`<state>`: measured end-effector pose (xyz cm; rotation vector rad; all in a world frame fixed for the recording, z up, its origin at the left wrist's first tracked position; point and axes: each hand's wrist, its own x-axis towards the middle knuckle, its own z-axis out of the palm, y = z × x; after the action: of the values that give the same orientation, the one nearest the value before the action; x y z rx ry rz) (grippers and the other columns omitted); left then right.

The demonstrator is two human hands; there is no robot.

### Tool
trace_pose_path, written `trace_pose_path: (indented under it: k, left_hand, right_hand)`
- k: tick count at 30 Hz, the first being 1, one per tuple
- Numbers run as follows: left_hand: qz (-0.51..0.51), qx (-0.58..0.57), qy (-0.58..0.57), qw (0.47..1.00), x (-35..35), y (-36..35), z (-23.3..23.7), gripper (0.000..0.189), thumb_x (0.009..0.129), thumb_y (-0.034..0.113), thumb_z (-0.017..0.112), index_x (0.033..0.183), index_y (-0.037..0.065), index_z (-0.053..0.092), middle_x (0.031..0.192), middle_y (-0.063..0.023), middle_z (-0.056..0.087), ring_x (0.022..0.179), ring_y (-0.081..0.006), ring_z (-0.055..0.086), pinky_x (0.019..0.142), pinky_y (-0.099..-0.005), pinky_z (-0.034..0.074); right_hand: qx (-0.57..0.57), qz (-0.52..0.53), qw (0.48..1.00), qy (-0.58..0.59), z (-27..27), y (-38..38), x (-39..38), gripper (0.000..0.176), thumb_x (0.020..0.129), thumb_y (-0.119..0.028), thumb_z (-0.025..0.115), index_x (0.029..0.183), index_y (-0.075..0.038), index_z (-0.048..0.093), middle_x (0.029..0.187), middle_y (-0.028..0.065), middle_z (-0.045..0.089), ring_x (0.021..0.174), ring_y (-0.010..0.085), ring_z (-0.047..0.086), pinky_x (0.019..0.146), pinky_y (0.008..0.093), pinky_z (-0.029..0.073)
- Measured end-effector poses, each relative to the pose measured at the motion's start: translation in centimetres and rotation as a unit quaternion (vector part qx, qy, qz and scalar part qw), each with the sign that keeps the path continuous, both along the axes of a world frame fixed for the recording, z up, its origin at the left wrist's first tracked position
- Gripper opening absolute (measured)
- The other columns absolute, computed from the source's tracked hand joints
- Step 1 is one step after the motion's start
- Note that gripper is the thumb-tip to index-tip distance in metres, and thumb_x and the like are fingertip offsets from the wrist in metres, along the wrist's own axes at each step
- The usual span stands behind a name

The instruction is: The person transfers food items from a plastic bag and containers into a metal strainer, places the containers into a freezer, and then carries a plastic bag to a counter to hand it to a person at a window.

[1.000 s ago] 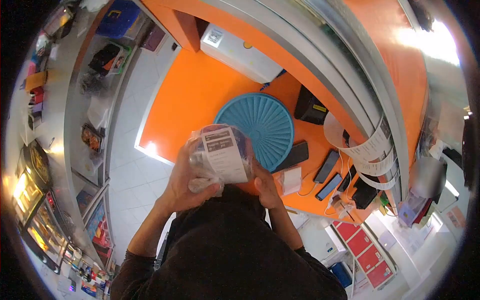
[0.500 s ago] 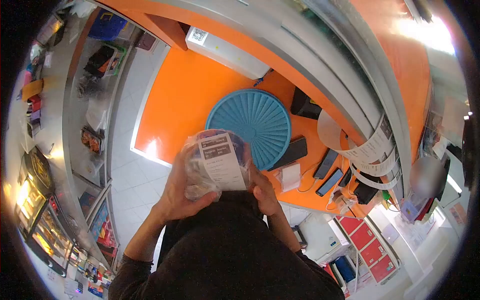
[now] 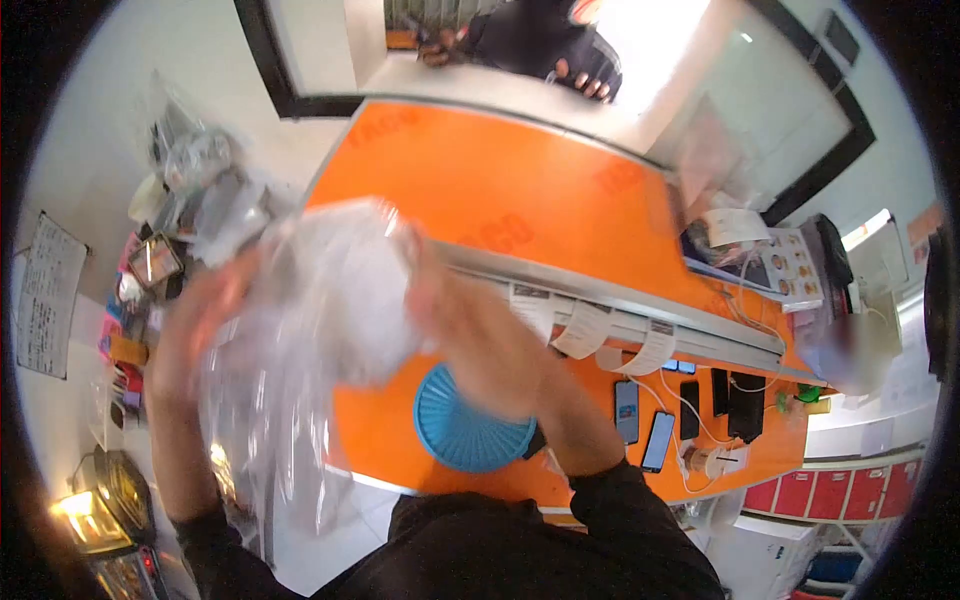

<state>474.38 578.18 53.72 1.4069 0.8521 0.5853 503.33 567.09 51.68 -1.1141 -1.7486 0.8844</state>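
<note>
A clear plastic bag (image 3: 270, 390) is raised in front of me, blurred by motion, its loose part hanging down at the left. Inside or behind the film is a whitish bulk (image 3: 365, 290) whose details are smeared. My left hand (image 3: 205, 310) is closed on the bag's left side, and my right hand (image 3: 445, 310) grips it from the right. Both sets of fingers are partly blurred. Below my right forearm, a round blue ribbed lid (image 3: 470, 430) lies on the lower orange counter.
Several phones, among them one with a lit screen (image 3: 657, 442), lie with cables at the right. Paper receipts (image 3: 583, 330) hang from the metal ledge. Across the raised orange counter (image 3: 480, 180) is a person in dark clothing (image 3: 540, 45). Red drawers (image 3: 828, 495) stand at lower right.
My hands have risen and moved left with the bagged item, from low before my chest to above the counter. The printed slip no longer shows. My view has tilted up, revealing the person opposite.
</note>
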Motion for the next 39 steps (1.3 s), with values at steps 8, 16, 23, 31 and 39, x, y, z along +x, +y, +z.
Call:
trace_pose_path:
  k: [8, 16, 23, 31, 39]
  left_hand:
    - [-0.145, -0.109, -0.093, 0.979, 20.8, 17.9, 0.1, 0.070, 0.094, 0.062, 0.037, 0.108, -0.001, 0.065, 0.095, -0.0114, 0.069, 0.081, -0.0230, 0.067, 0.079, -0.0378, 0.054]
    - [-0.140, -0.137, -0.149, 0.969, 33.7, 21.6, -3.4, 0.078, 0.091, 0.064, 0.031, 0.121, -0.002, 0.058, 0.108, -0.0157, 0.066, 0.094, -0.0288, 0.065, 0.089, -0.0441, 0.051]
    - [-0.177, -0.168, -0.201, 0.949, 36.7, 25.2, -5.5, 0.071, 0.095, 0.058, 0.027, 0.123, 0.000, 0.057, 0.109, -0.0140, 0.067, 0.097, -0.0270, 0.064, 0.088, -0.0419, 0.051]
    - [-0.020, -0.209, -0.178, 0.961, 31.4, 26.9, -10.2, 0.074, 0.097, 0.055, 0.033, 0.141, -0.004, 0.029, 0.128, -0.0278, 0.051, 0.114, -0.0362, 0.057, 0.094, -0.0491, 0.047]
    - [0.038, 0.092, -0.033, 0.995, 20.6, 14.8, -6.4, 0.042, 0.097, 0.043, 0.048, 0.117, 0.007, 0.060, 0.107, -0.0079, 0.065, 0.094, -0.0186, 0.063, 0.082, -0.0318, 0.048]
  right_hand:
    - [-0.149, -0.160, 0.970, 0.109, 2.6, 13.9, 14.4, 0.076, 0.097, -0.065, 0.033, 0.140, -0.003, 0.043, 0.133, 0.0132, 0.054, 0.114, 0.0216, 0.057, 0.089, 0.0397, 0.051]
    - [-0.106, -0.228, 0.939, 0.235, -5.2, 23.2, 26.2, 0.086, 0.097, -0.068, 0.026, 0.150, -0.001, 0.030, 0.151, 0.0203, 0.034, 0.142, 0.0288, 0.030, 0.111, 0.0470, 0.032]
    - [-0.168, -0.234, 0.931, 0.223, -5.1, 23.6, 28.2, 0.082, 0.096, -0.068, 0.025, 0.150, -0.006, 0.030, 0.142, 0.0186, 0.046, 0.127, 0.0334, 0.048, 0.101, 0.0492, 0.042]
    - [-0.193, -0.350, 0.896, 0.194, -5.2, 21.5, 29.1, 0.079, 0.093, -0.067, 0.043, 0.131, 0.002, 0.046, 0.115, 0.0176, 0.055, 0.107, 0.0257, 0.055, 0.090, 0.0408, 0.049]
    - [-0.006, -0.250, 0.935, -0.252, 0.5, 3.2, 20.6, 0.034, 0.094, -0.034, 0.061, 0.108, -0.003, 0.064, 0.100, 0.0044, 0.064, 0.094, 0.0156, 0.061, 0.079, 0.0323, 0.053]
